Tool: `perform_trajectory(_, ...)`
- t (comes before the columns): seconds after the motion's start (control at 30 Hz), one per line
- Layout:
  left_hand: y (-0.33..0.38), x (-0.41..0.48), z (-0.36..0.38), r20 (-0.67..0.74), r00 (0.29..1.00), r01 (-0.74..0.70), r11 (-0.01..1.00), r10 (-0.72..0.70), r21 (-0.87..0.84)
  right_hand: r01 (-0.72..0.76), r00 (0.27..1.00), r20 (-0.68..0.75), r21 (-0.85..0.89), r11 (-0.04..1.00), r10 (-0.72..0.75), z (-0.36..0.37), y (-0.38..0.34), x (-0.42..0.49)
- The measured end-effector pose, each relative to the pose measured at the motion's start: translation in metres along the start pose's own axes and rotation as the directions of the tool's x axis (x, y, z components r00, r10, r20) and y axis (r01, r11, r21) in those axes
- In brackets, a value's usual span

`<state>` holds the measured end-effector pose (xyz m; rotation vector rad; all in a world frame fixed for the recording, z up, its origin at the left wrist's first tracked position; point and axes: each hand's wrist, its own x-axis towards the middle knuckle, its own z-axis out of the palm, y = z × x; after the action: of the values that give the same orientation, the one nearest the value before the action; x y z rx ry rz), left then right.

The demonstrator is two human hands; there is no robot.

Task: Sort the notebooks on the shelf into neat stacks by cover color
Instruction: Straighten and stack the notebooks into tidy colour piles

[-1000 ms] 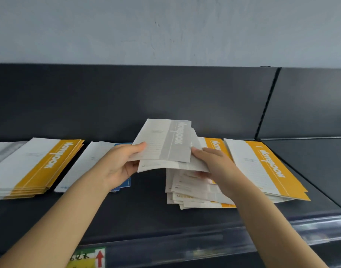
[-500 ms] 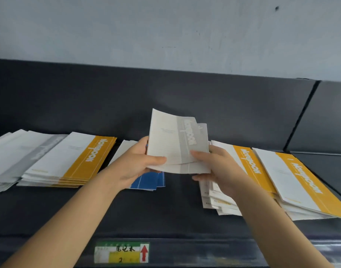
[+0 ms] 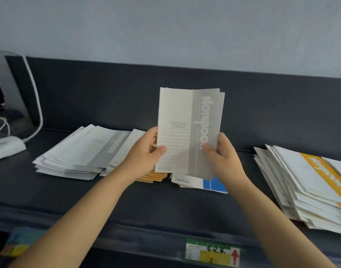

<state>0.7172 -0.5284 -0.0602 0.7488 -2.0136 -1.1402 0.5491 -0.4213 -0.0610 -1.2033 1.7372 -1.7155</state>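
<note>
Head view. Grey notebooks (image 3: 189, 132), a thin bundle, held upright above mid-shelf (image 3: 165, 206). Gripped at the lower side edges by left hand (image 3: 144, 153) and right hand (image 3: 223, 153), thumbs in front, fingers curled behind.

Seemingly well under way:
- grey stack (image 3: 79, 157) at far left, loosely fanned
- yellow stack (image 3: 153, 177) just behind the left hand
- blue stack (image 3: 214, 184) below the bundle

Left to do, probably:
- setting this bundle on the grey stack
- working through the big pile (image 3: 305, 190) at right, yellow on top
- squaring up edges
</note>
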Motion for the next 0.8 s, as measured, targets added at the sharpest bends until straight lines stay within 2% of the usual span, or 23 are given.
perform_trajectory(0.17,-0.021,-0.001,-0.016,0.005,0.999,-0.035,0.991,0.035,0.126,-0.007,1.000,0.017,-0.028,1.000,0.007,0.029,0.004,-0.005)
perform_trajectory(0.27,-0.026,-0.001,-0.019,-0.028,0.999,-0.011,0.990,0.015,0.140,0.004,1.000,0.012,-0.071,0.997,-0.004,0.034,0.003,-0.004)
perform_trajectory(0.37,-0.020,0.000,-0.021,-0.063,0.996,-0.051,0.989,0.060,0.135,0.024,1.000,-0.003,-0.084,0.996,-0.024,0.034,-0.001,0.002)
perform_trajectory(0.53,-0.016,-0.001,-0.019,-0.075,0.991,-0.095,0.981,0.109,0.170,0.019,0.996,-0.086,-0.008,1.000,-0.020,0.032,-0.004,0.016)
perform_trajectory(0.7,-0.027,-0.002,-0.019,-0.004,1.000,-0.011,0.955,0.012,0.296,-0.024,0.997,-0.071,-0.024,0.999,0.022,0.043,0.010,0.022)
perform_trajectory(0.8,-0.026,-0.004,-0.021,0.030,0.999,0.032,0.966,-0.041,0.258,-0.038,0.994,-0.110,-0.124,0.992,0.024,0.050,0.010,0.026)
